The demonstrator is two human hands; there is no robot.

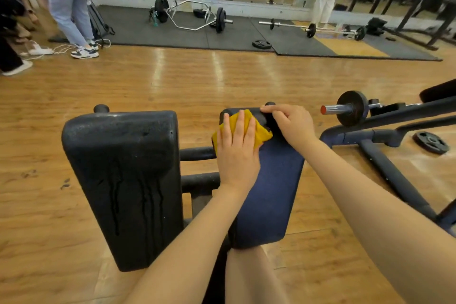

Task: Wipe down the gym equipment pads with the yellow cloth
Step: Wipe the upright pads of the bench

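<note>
Two dark pads stand side by side on a machine in front of me. The left pad [123, 180] is black and wet, with drip streaks running down it. The right pad [274, 190] is dark blue and looks dry. My left hand [238, 153] presses the yellow cloth [261, 132] flat against the upper left part of the right pad. My right hand [290, 122] grips the top far edge of that same pad, fingers curled over it. The cloth is partly hidden under my left hand.
A dark machine frame [385, 168] with a loaded bar and plate [351, 108] stands to the right, and a loose plate [430, 142] lies on the wooden floor. Barbells lie on black mats [172, 32] by a mirror wall. People [69, 2] stand at the far left.
</note>
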